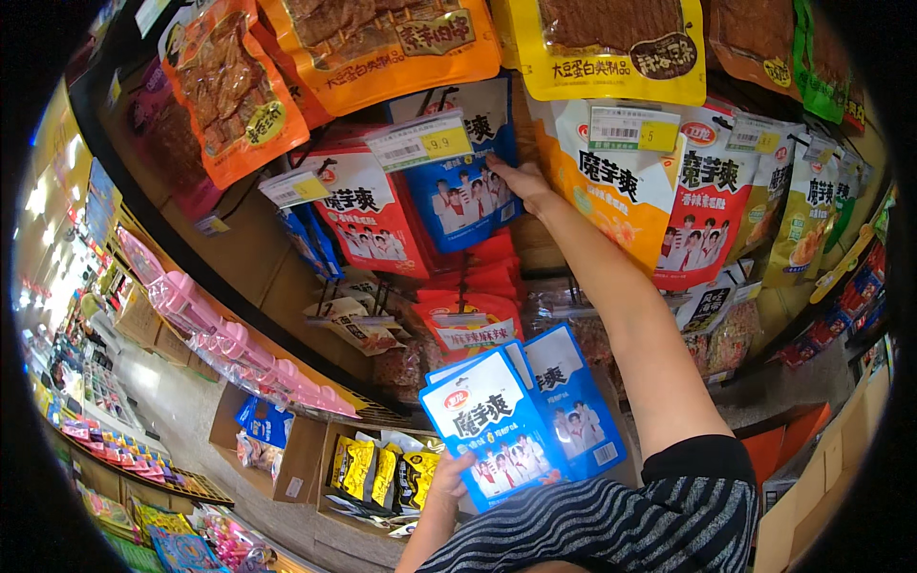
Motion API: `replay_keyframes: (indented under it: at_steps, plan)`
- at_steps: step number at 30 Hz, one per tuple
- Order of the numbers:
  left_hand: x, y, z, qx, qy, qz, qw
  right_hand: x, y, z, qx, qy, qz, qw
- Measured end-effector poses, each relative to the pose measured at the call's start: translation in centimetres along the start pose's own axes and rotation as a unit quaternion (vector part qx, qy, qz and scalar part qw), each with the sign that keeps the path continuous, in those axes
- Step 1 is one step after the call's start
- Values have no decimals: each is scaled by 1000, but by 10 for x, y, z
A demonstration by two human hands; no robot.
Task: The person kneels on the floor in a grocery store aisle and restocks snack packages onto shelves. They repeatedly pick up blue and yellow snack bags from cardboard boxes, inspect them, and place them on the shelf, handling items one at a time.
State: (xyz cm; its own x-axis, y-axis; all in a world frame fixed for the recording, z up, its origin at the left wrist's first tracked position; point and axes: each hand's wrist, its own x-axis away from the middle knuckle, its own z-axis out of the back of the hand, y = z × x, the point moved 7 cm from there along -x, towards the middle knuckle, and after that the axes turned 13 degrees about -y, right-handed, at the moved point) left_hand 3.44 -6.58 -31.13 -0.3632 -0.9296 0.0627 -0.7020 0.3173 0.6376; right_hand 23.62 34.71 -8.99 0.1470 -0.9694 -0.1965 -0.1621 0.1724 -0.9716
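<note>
My left hand (453, 474), low in the view, holds several blue-and-white snack pouches (494, 437) fanned out against my striped shirt. My right arm reaches up to the rack. There my right hand (519, 183) has its thumb and fingers at the right edge of a blue snack pouch (458, 197) hanging behind a price tag (419, 140); part of the fingers is hidden, so the grip is unclear. Red-and-white pouches (369, 215) hang to the left of it, an orange-and-white pouch (609, 179) to the right.
Large orange (387, 43) and yellow (612, 43) snack bags hang above. More pouches hang below on metal hooks. On the floor stand open cardboard boxes, one with yellow-and-black packets (372, 473), another with blue packets (265, 422). Pink plastic items (236, 344) line the left side.
</note>
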Motion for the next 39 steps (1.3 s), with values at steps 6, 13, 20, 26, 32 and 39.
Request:
replay_keyframes:
  at_steps: [6,13,20,26,32,39]
  plan:
    - [-2,-1,3,17,-13,7,1000,32,-8,-9,-112,-86,5,990]
    - [-1,-5,8,5,9,15,1000,55,-1,-16,-208,-138,17,968]
    - [3,0,-3,21,6,-18,1000,64,-3,-12,-174,-104,35,979]
    - [10,16,-2,20,18,-66,997,94,4,-19,231,-27,42,972]
    - [16,37,-4,-35,19,-86,996,205,-18,-38,406,-13,150,902]
    - [29,31,-2,-37,30,-79,996,326,40,-65,85,-212,-79,970]
